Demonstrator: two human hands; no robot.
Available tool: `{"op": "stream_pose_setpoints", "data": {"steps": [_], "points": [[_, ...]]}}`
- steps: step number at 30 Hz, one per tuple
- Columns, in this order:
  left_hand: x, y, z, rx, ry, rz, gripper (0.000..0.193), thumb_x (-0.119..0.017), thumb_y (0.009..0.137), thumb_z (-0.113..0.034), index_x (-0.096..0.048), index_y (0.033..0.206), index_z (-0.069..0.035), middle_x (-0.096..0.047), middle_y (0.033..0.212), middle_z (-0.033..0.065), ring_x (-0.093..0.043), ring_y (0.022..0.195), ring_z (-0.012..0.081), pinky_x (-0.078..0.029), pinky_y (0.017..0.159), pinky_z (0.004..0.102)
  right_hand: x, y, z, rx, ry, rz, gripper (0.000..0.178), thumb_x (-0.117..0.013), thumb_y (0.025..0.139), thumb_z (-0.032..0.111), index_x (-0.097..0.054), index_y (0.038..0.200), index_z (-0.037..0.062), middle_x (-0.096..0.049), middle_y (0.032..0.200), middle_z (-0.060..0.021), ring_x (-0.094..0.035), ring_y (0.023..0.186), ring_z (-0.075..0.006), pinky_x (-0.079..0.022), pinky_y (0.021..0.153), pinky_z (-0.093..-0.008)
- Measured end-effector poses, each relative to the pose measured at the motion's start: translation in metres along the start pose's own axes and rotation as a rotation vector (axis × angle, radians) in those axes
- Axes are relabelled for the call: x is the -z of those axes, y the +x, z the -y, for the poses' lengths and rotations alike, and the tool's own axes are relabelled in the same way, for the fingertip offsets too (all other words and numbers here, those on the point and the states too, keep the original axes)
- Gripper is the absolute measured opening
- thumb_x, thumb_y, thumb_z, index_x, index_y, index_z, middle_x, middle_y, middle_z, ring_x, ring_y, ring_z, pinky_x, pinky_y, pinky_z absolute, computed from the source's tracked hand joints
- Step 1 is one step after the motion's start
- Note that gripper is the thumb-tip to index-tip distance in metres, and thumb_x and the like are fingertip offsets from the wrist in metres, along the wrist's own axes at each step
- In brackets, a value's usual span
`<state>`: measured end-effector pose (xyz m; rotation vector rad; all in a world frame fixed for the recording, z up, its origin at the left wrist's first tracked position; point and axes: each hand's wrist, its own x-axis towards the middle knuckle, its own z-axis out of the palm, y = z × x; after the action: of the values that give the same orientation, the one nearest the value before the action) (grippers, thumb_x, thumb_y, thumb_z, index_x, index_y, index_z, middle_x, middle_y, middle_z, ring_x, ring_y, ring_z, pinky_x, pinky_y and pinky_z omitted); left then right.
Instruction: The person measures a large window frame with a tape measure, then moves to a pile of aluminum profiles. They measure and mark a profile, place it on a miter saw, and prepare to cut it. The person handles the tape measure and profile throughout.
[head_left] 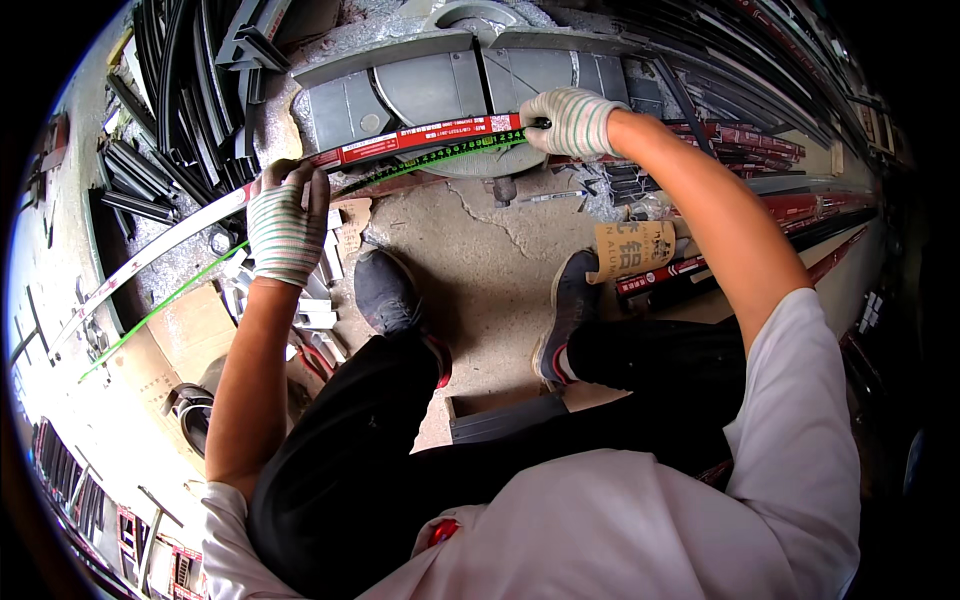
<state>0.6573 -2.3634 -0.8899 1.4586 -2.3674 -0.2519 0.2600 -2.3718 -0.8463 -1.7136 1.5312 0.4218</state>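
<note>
A long straight metal profile point(430, 138) with red printed film lies across the front of a grey saw bed point(425, 92) and runs out to the left, where it looks white. Wrapped round it left of the saw is my left hand point(284, 225), in a striped knitted glove. My right hand point(570, 122), gloved alike, is closed at the profile's right end, with the end of a green tape measure blade point(440, 154) under its fingers. That blade follows the profile's near edge, then passes by my left hand to the lower left. Its case is not visible.
Dark profiles point(190, 110) are heaped at the left, and red-filmed ones point(800, 208) lie at the right. Silver offcuts point(318, 305), red-handled pliers point(313, 358) and a cardboard sheet point(175, 335) lie near my left forearm. Brown printed wrapping point(632, 250) sits beside my right shoe point(568, 310).
</note>
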Motion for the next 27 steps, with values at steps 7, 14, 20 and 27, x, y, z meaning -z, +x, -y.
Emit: {"op": "stream_pose_setpoints", "data": {"steps": [7,14,20,27], "points": [[0.000,0.002,-0.001,-0.004,-0.029,0.007,0.021,-0.070,0.097,-0.022,-0.075,0.110,-0.007,-0.069,0.112,0.0167,-0.064,0.100,0.0404,-0.050,0.092,0.0493,-0.002,0.025,-0.021,0.088,0.017,0.044,0.030,-0.068,0.091,0.031,-0.074,0.109,0.0074,-0.072,0.084,-0.0155,-0.068,0.078,-0.0297,-0.055,0.078,-0.0404],[0.009,0.002,0.003,0.056,-0.100,0.086,0.025,-0.070,0.097,-0.020,-0.071,0.117,-0.006,-0.068,0.114,0.0170,-0.065,0.102,0.0409,-0.051,0.092,0.0479,-0.001,0.026,-0.016,0.079,0.046,0.024,0.025,-0.069,0.089,0.027,-0.075,0.101,0.0064,-0.070,0.078,-0.0126,-0.066,0.073,-0.0259,-0.054,0.075,-0.0391],[0.024,-0.018,-0.001,0.035,-0.114,-0.122,0.019,-0.072,0.091,-0.004,-0.070,0.110,-0.003,-0.070,0.107,0.0165,-0.066,0.100,0.0366,-0.052,0.090,0.0449,0.002,0.023,-0.013,0.010,0.036,0.086,0.031,-0.067,0.088,0.026,-0.076,0.112,0.0081,-0.074,0.091,-0.0136,-0.070,0.087,-0.0307,-0.055,0.084,-0.0426],[-0.006,-0.068,-0.001,0.870,-0.887,0.080,0.025,-0.070,0.101,-0.023,-0.072,0.097,0.002,-0.069,0.083,0.0013,-0.059,0.078,0.0088,-0.049,0.072,0.0287,0.001,0.027,-0.010,0.066,-0.045,0.017,0.028,-0.068,0.088,0.027,-0.076,0.106,0.0065,-0.073,0.083,-0.0175,-0.068,0.077,-0.0301,-0.054,0.077,-0.0414]]}}
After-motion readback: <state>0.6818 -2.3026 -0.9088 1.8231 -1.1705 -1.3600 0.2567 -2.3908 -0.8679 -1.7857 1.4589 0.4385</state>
